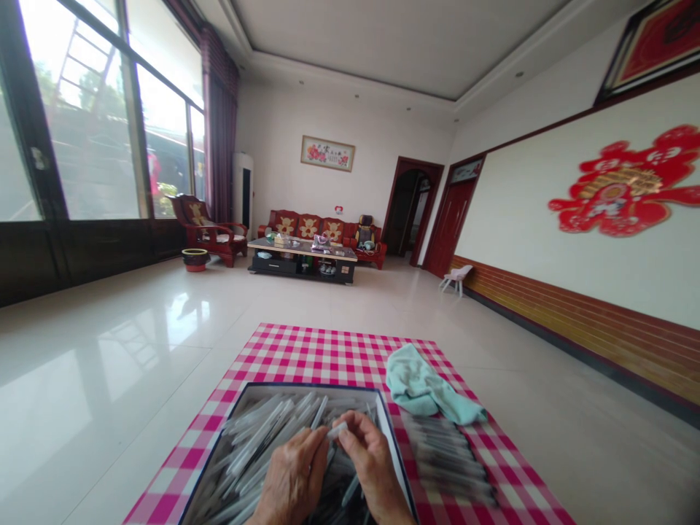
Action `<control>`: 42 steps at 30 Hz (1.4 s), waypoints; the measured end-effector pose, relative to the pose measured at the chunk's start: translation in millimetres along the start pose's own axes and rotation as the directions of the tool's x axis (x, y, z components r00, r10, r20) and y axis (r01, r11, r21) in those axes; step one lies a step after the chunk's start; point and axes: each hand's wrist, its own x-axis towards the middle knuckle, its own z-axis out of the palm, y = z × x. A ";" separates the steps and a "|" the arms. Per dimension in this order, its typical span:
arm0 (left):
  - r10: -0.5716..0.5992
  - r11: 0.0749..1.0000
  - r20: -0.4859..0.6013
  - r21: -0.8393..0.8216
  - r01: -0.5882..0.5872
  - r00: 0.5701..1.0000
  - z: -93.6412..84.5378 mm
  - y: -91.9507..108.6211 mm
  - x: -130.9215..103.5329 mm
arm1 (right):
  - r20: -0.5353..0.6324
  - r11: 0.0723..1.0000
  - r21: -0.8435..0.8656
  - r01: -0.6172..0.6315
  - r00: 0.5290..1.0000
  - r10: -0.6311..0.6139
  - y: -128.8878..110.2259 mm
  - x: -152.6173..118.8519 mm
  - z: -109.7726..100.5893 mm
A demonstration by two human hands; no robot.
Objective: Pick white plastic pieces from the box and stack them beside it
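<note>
Both hands are over a shallow, dark-rimmed box filled with translucent, pen-like plastic pieces. My right hand pinches a small whitish translucent plastic piece between thumb and fingers. My left hand is closed right beside it, its fingertips at the piece's left end; the back of the hand hides what lies in its grip. To the right of the box lies a row of slim pens with dark ends, blurred. A crumpled mint-green cloth rests at the far end of that row.
A pink-and-white checked cloth covers the table under the box. Beyond it on the tiled floor stand a low coffee table, a wooden sofa, an armchair, a plant pot and a small stool.
</note>
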 end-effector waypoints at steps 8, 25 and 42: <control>0.019 1.000 -0.001 0.000 -0.019 1.000 -1.5 0.8 0.2 | 0.021 1.000 -0.005 0.022 1.000 -0.022 4.1 0.7 -2.5; 0.015 1.000 0.006 -0.023 -0.015 1.000 -0.2 -1.9 -1.0 | 0.044 0.998 -0.032 0.048 0.998 -0.046 -1.2 -0.1 -1.4; -0.002 1.000 -0.041 0.012 0.003 0.999 4.3 -2.7 -2.4 | -0.211 0.988 0.154 -0.017 0.976 0.050 -2.2 4.3 -4.2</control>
